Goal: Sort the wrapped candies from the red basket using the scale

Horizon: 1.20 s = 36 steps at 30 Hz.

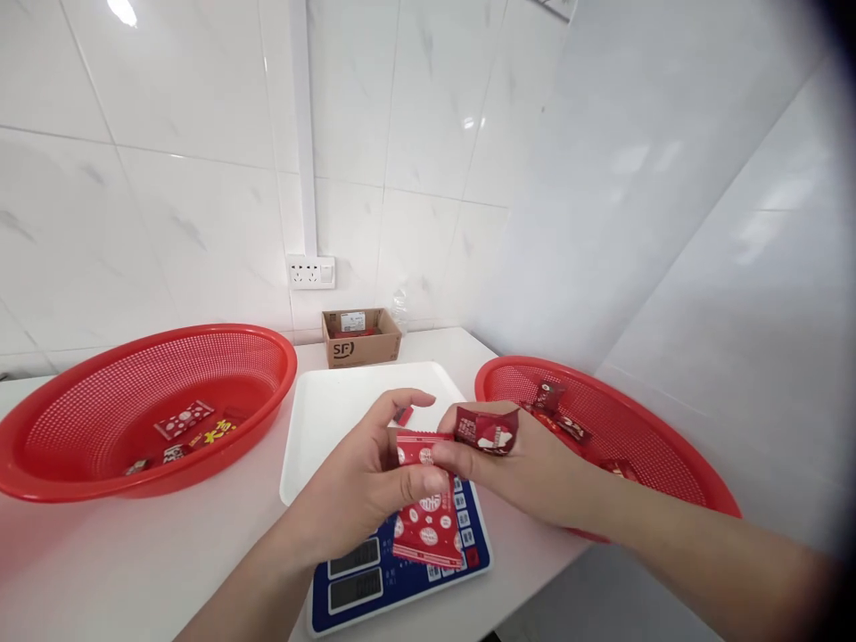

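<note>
My left hand point(374, 477) pinches a bright red wrapped packet with white round patterns point(428, 530), its thumb lying across the front. My right hand point(518, 468) is closed around a dark red wrapped packet point(487, 431), and its thumb also rests on the top of the bright red one. Both hands are over a weighing scale, with its white pan point(327, 428) behind them and its blue keypad panel point(401, 597) below. Another small red piece point(403, 415) shows behind my left fingers, mostly hidden.
A large red plastic basket point(274, 343) with several wrapped packets stands at the left. A second red basket point(695, 455), also holding packets, is at the right, partly behind my right arm. A small cardboard box point(367, 350) sits by the tiled wall, below a power socket point(311, 273).
</note>
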Each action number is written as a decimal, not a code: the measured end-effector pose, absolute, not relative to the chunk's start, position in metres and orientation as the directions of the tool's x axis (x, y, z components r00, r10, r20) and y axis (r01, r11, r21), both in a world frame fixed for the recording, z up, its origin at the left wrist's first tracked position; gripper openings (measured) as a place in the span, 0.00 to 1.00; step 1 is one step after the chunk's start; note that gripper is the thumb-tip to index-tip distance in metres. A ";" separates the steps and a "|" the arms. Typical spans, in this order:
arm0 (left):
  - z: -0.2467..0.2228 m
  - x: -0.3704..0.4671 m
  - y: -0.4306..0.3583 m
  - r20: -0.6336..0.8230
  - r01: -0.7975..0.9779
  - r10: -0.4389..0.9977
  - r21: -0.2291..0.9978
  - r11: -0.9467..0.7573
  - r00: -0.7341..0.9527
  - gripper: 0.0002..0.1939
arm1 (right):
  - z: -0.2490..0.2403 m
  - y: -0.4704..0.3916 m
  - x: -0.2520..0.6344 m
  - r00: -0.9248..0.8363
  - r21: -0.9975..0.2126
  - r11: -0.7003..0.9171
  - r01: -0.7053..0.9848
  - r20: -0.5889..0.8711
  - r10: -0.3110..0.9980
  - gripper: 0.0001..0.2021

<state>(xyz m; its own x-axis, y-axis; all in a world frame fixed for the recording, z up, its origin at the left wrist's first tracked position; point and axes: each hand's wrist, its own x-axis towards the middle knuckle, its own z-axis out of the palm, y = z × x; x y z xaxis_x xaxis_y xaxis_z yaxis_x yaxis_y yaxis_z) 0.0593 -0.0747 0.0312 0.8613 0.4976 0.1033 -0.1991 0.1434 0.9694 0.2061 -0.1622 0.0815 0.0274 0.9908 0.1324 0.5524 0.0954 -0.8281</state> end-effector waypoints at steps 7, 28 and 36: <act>0.030 0.062 -0.075 0.158 -0.172 0.482 0.985 -0.015 0.862 0.15 | 0.082 -0.162 0.209 0.234 -0.800 0.159 0.579 0.349 0.907 0.13; 0.036 0.056 -0.075 0.273 -0.362 0.598 0.932 0.031 0.753 0.18 | 0.074 -0.177 0.215 0.153 -0.907 0.082 0.414 0.158 0.975 0.14; 0.034 0.050 -0.072 0.161 -0.240 0.504 0.966 0.095 0.849 0.17 | 0.072 -0.172 0.216 0.138 -0.960 0.139 0.243 0.176 0.975 0.13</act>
<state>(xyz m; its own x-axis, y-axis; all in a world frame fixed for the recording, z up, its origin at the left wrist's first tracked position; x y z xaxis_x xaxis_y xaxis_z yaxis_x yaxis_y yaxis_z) 0.0502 -0.0717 0.0344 0.8485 0.5040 0.1612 -0.2401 0.0953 0.9660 0.2162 -0.1718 0.0721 0.1380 0.9746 0.1762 0.2431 0.1391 -0.9600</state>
